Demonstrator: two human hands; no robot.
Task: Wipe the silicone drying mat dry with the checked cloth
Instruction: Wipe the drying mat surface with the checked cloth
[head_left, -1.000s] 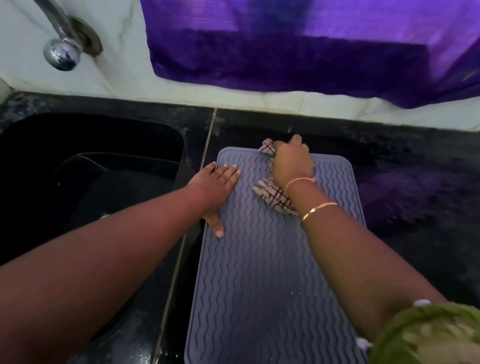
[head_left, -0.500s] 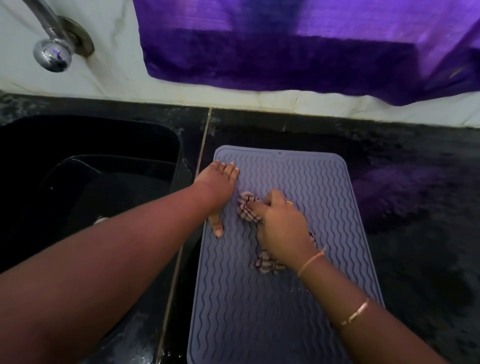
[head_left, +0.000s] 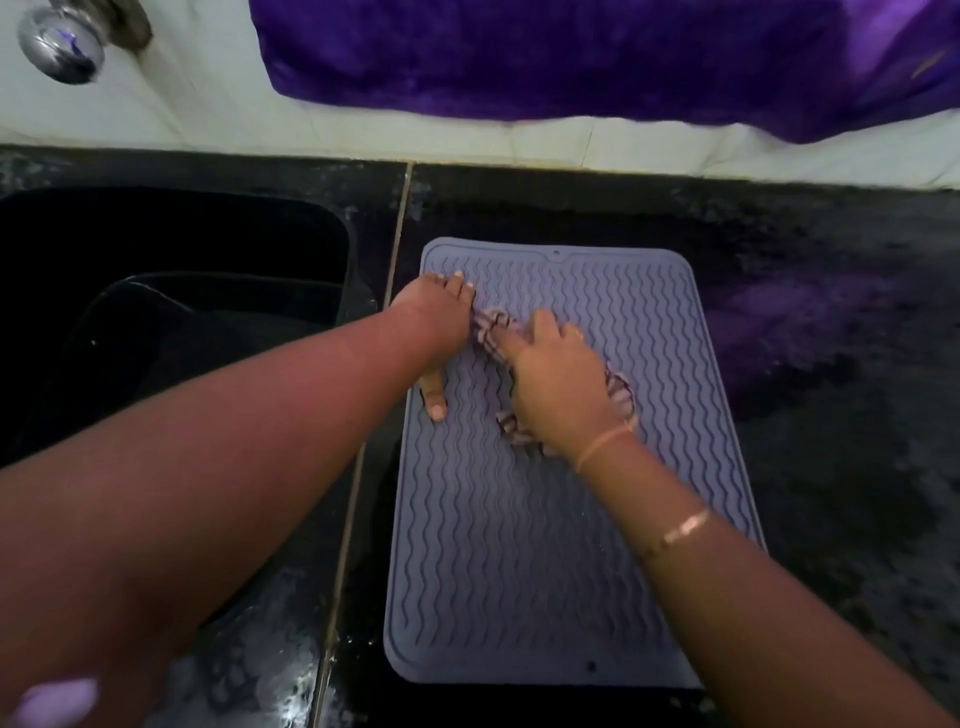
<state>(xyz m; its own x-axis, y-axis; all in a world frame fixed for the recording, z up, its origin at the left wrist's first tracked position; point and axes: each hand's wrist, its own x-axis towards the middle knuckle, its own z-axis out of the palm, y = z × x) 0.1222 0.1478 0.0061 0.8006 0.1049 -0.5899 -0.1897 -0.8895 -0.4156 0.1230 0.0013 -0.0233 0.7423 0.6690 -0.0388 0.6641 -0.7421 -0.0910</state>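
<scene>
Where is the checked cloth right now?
In the head view, the checked cloth is bunched under the right hand on the silicone drying mat, right beside the left hand.

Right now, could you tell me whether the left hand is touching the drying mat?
Touching: the head view shows the left hand flat on the drying mat, thumb pressed onto its ridges.

Drying mat (head_left: 545, 545) on counter (head_left: 831, 415), right of sink (head_left: 182, 249). Left hand (head_left: 439, 322) on mat's far-left edge; right hand (head_left: 558, 384) just right, atop cloth (head_left: 621, 397). Tap (head_left: 60, 39) far left.
</scene>
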